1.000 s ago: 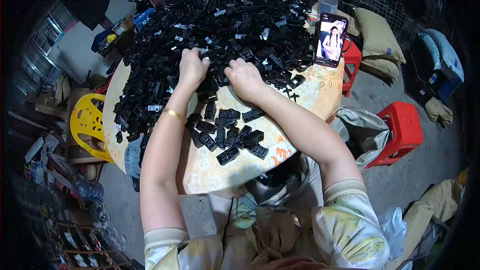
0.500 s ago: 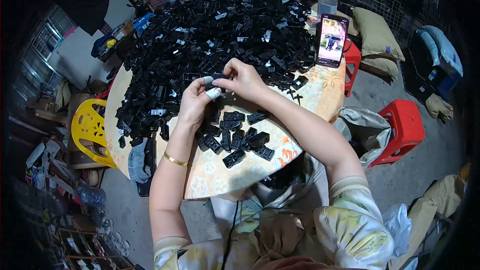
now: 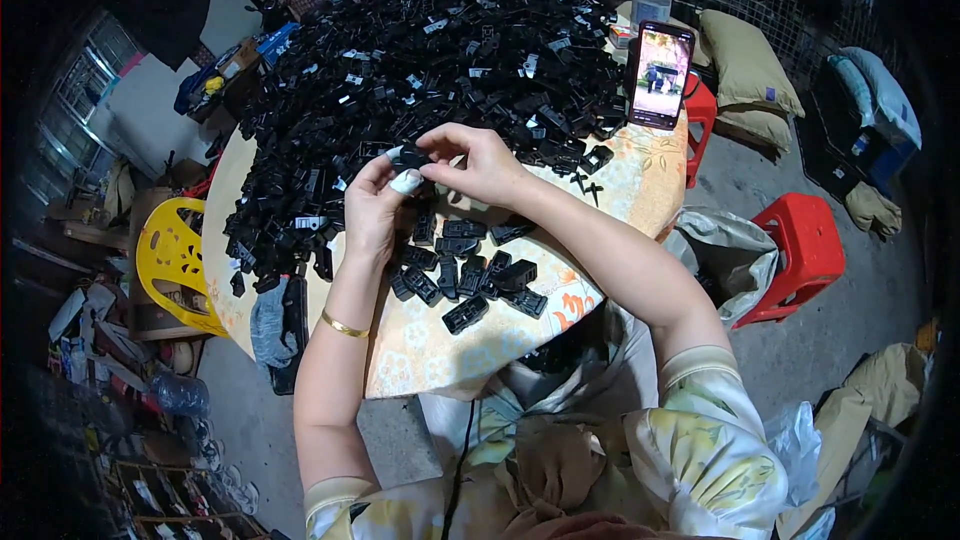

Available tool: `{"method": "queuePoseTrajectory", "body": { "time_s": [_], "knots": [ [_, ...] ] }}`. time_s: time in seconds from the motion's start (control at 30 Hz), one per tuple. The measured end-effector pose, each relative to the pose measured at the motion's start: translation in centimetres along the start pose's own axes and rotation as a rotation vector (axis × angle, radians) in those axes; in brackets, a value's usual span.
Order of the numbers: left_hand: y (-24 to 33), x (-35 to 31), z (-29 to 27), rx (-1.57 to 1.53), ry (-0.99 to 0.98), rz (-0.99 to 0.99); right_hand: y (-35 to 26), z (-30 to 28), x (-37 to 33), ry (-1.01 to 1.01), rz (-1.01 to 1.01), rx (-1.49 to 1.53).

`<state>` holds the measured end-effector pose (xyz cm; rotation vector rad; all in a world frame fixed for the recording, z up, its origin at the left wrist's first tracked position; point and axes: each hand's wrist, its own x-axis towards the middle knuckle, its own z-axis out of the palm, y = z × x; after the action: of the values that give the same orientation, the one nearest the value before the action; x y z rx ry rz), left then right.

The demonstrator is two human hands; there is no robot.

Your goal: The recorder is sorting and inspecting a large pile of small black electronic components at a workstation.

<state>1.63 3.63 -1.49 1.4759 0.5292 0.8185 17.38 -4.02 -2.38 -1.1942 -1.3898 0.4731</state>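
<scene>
Head view: one small black plastic part [image 3: 411, 156] is held up between both hands, over the near side of the big black pile [image 3: 400, 90] on the round table [image 3: 415, 365]. Left hand [image 3: 373, 217] closed round it, right hand [image 3: 482, 168] pinching its other end. Step looks like fine two-handed handling — next move likely calls for steady left grip, careful right fingertips. Separate black pieces [image 3: 465, 315] lie toward the near edge. Open sack [image 3: 612, 360] below that edge holds black items; second sack [image 3: 748, 285] off the right edge — contents too dark to tell.
</scene>
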Motion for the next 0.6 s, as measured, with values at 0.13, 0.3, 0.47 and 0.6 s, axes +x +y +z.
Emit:
{"method": "queuePoseTrajectory", "body": {
  "time_s": [0.13,0.3,0.47,0.6],
  "knots": [
    [0.4,-0.2,0.7,0.014,0.088,0.069,-0.3,0.2,-0.3,0.032,-0.133,-0.073],
    [-0.1,-0.7,1.8,-0.257,0.112,0.005,-1.2,0.7,-0.8,0.17,-0.407,-0.383],
    [0.0,-0.8,1.8,-0.287,0.133,0.034,-1.0,1.5,-0.8,0.191,-0.543,-0.483],
    [3.0,-1.4,0.8,-0.26,-0.005,0.051,-2.1,0.8,-0.1,0.17,-0.468,-0.198]
  ]
}}
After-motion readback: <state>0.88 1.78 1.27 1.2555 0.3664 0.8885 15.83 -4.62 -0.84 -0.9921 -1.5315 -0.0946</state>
